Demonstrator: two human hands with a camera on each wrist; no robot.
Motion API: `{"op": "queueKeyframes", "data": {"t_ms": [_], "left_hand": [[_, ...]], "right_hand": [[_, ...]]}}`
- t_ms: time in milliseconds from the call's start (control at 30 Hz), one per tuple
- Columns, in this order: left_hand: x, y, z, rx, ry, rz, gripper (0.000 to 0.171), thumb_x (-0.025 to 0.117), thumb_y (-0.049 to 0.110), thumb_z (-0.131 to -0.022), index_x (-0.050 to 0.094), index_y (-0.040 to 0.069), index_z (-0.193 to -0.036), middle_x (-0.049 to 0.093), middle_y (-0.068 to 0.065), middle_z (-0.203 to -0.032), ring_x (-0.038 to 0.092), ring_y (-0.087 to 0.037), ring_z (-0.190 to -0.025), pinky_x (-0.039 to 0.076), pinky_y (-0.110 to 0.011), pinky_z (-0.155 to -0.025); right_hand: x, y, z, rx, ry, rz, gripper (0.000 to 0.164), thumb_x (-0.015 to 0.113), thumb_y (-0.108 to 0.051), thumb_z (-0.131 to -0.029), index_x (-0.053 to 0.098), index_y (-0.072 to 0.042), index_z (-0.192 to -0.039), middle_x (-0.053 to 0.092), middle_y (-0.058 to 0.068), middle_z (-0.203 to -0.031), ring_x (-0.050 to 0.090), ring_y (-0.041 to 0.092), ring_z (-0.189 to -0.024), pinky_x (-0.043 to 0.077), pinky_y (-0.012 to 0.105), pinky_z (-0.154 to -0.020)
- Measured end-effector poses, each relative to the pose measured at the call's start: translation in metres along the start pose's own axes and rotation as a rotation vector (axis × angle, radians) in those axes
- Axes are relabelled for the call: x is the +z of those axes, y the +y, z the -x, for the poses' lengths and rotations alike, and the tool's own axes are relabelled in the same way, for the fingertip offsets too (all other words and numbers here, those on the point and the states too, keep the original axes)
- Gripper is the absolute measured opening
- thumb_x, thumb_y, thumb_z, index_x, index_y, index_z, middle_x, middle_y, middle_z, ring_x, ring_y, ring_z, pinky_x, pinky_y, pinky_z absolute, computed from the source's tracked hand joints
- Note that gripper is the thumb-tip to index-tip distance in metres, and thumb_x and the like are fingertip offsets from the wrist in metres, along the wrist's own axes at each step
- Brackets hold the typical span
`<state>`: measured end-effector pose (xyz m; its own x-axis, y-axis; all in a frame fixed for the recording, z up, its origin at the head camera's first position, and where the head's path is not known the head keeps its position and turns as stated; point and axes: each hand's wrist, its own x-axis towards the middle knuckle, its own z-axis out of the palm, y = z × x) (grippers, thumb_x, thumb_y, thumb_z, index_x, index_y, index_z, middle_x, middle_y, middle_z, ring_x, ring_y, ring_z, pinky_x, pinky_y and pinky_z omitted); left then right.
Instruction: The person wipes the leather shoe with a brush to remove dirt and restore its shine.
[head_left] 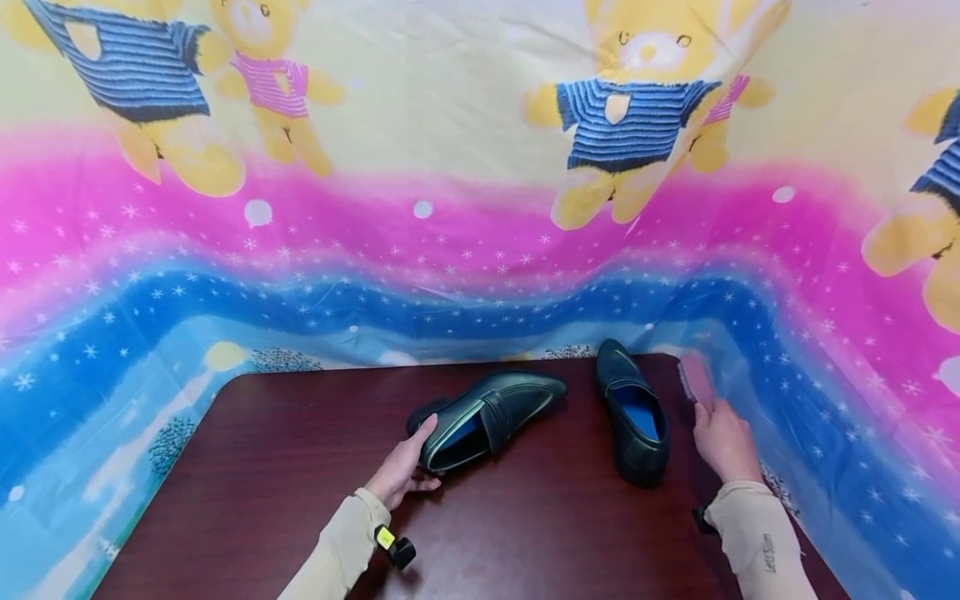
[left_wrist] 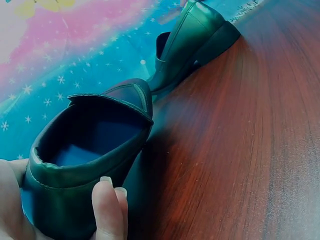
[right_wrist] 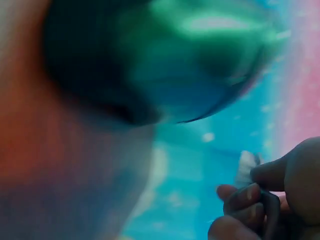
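Note:
My left hand (head_left: pixel 405 468) grips a dark green loafer (head_left: pixel 517 408) by its heel, thumb on one side and fingers on the other. The loafer lies tilted, its toe pointing right and away; in the left wrist view its blue-lined opening (left_wrist: pixel 95 135) faces up. At the table's right edge, my right hand (head_left: pixel 726 440) holds a pink brush (head_left: pixel 697 379) with pale bristles along its left side. A second loafer (head_left: pixel 641 454) stands upright on its sole between the brush and the first loafer. In the right wrist view this loafer is blurred, and only the pale bristle end (right_wrist: pixel 245 167) shows beyond my fingers.
Both shoes are on a dark reddish-brown table (head_left: pixel 315 450) with rounded far corners. Behind it and along its sides hangs a colourful cloth (head_left: pixel 450 275) printed with bears and snowflakes. A small black device with a yellow label (head_left: pixel 385 537) is strapped at my left wrist.

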<state>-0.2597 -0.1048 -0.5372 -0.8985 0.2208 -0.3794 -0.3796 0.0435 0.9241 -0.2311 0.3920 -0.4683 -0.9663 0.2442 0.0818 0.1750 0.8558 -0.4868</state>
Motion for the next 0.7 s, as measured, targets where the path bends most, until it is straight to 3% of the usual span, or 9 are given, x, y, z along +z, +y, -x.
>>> {"op": "queueKeyframes", "data": {"t_ms": [233, 433, 700], "left_hand": [[0.0, -0.001, 0.002, 0.007, 0.005, -0.002, 0.09, 0.046, 0.078, -0.095, 0.061, -0.003, -0.13, 0.069, -0.01, -0.088, 0.061, -0.018, -0.062, 0.06, -0.029, -0.063], [0.0, -0.002, 0.001, 0.012, 0.01, -0.003, 0.09, 0.046, 0.078, -0.095, 0.061, -0.003, -0.131, 0.07, -0.01, -0.089, 0.061, -0.018, -0.064, 0.06, -0.029, -0.063], [0.002, -0.004, 0.0, 0.027, 0.027, -0.009, 0.088, 0.047, 0.077, -0.096, 0.063, -0.004, -0.126, 0.071, -0.008, -0.085, 0.063, -0.018, -0.062, 0.06, -0.03, -0.063]], "right_hand": [[0.018, 0.029, -0.008, 0.06, -0.065, 0.023, 0.05, 0.035, -0.024, -0.112, 0.043, 0.023, -0.125, 0.053, 0.044, -0.112, 0.058, 0.059, -0.097, 0.05, 0.062, -0.076], [0.028, 0.034, -0.008, 0.098, -0.134, 0.015, 0.05, 0.036, -0.024, -0.111, 0.037, 0.022, -0.128, 0.053, 0.046, -0.116, 0.059, 0.058, -0.1, 0.05, 0.067, -0.086], [0.036, 0.037, -0.003, 0.142, -0.151, 0.035, 0.043, 0.044, -0.022, -0.108, 0.043, 0.019, -0.123, 0.056, 0.043, -0.108, 0.062, 0.054, -0.093, 0.052, 0.066, -0.084]]}}
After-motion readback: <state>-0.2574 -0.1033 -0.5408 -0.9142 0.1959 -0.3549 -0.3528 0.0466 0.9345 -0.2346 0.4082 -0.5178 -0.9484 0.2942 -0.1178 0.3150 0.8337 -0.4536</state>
